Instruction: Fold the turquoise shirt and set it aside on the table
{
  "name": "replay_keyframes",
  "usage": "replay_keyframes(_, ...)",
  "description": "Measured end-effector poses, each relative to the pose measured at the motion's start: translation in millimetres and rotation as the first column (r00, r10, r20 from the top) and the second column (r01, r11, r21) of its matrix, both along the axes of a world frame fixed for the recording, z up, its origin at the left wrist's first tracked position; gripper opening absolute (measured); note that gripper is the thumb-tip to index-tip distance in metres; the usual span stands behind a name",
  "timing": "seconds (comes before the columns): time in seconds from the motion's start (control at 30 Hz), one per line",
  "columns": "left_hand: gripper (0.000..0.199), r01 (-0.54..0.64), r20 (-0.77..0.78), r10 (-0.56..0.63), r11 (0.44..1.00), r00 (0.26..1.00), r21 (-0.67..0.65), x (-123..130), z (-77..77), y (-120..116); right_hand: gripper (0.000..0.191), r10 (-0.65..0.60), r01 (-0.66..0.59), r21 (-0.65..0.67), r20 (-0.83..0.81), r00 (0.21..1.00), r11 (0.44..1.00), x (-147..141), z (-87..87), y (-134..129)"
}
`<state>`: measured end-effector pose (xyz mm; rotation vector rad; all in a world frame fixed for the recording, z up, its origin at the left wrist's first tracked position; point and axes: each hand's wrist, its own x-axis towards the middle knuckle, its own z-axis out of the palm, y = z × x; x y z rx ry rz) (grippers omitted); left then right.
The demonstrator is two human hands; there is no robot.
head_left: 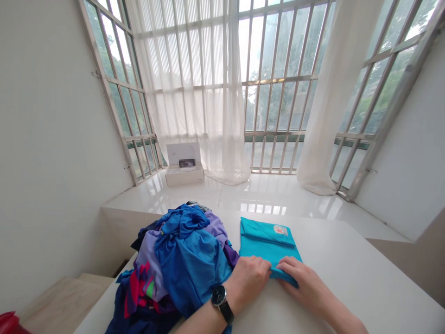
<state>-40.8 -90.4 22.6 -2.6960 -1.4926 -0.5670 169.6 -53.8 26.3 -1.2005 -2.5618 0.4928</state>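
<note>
Nearest to us, the black watch (219, 295) sits on our left wrist. Just ahead of it, our left hand (253, 274) has its fingers curled narrow around the left part of the near edge of the teal cloth (269, 250). Our right hand (303, 277) pinches the same edge farther right, its fingers drawn in close on the fabric. Between and under our fingertips that edge stands up in a soft roll; the rest lies flat on the white table (354, 264) just beyond them, with a folded band and a round print (280, 229) at its far end.

To turn this edge well, we should lift both ends evenly, keep the tension light and equal, and hold the roll parallel to the far band. Smoothing outward from the middle would keep creases from getting trapped.

Left of our left fingers, and touching or almost touching the cloth, is a loose heap of clothes (191, 250) in blue, lilac, navy and pink; we would keep our left forearm from dragging it.

Well beyond our fingers, to the left on the glossy sill (271, 202), a white box (184, 177) stands with its lid raised. A small dark item (187, 163) shows at its opening; we cannot tell what it is, or what lies deeper. Behind hang sheer curtains (222, 93) before window bars (266, 83).
</note>
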Motion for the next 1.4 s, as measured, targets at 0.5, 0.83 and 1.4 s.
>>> replay_keyframes(0.5, 0.009, -0.019, 0.066, 0.024, 0.997, 0.998, -0.078, -15, 3.5, 2, 0.021, -0.057, 0.051, -0.049, -0.129, 0.99, 0.997, 15, 4.8, 7)
replay_keyframes(0.83, 0.016, -0.113, 0.175, 0.158, 0.964, 0.972, -0.242, -28, 13.5, 6, 0.031, -0.205, 0.196, -0.069, -0.17, 0.964, 0.978, 27, 8.3, 8)
replay_keyframes(1.4, 0.032, -0.369, 0.192, 0.453, 0.859, 0.871, -0.355, -29, 9.1, 19, 0.05, -0.463, 0.424, -0.216, -0.187, 0.866, 0.88, 40, -7.7, 25)
